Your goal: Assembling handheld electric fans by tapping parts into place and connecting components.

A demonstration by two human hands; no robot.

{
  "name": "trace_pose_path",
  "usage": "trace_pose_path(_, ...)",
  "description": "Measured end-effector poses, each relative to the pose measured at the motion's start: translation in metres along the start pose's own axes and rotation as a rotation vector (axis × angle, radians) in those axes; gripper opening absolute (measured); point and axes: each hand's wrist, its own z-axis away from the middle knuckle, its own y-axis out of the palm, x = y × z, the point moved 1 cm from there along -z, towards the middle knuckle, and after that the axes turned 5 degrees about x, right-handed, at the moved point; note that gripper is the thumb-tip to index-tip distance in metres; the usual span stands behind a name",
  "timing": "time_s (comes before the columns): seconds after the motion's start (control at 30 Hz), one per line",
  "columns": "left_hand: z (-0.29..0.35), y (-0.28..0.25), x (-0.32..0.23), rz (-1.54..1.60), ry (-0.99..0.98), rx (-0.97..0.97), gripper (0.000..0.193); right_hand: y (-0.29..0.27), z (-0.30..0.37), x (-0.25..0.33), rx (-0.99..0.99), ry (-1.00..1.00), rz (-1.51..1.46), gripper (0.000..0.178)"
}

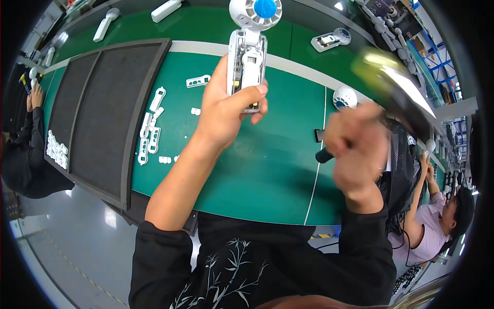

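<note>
In my left hand is a white handheld fan with a blue hub, held upright with its head away from me. Its handle shows inner parts and a white inner frame; my thumb lies across its lower end. My right hand, smeared by motion, is closed round the dark handle of a mallet. The mallet's head, yellow-green at one end and dark at the other, is blurred above the hand. Beyond that hand, a round white fan head lies on the green table.
Several white plastic parts lie beside a dark divided tray on the left. A small black piece is near my right hand. Another fan with an open handle rests on the far green belt. Co-workers flank me.
</note>
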Motion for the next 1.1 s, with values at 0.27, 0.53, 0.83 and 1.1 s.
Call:
trace_pose_path(0.27, 0.001, 0.002, 0.002, 0.024, -0.055, 0.005, 0.046, 0.004, -0.014, 0.013, 0.042, 0.170, 0.114, 0.023)
trace_pose_path(0.53, 0.000, 0.002, -0.006, 0.014, -0.026, 0.023, 0.043, -0.003, -0.003, 0.011, -0.035, -0.080, 0.043, 0.030)
trace_pose_path(0.83, 0.007, 0.005, 0.000, -0.008, 0.020, 0.024, 0.042, 0.021, -0.014, 0.005, 0.117, 0.190, -0.023, 0.036)
trace_pose_path(1.1, 0.005, 0.000, 0.007, 0.084, 0.007, -0.081, 0.036, -0.002, -0.008, 0.012, -0.040, 0.061, -0.641, 0.034)
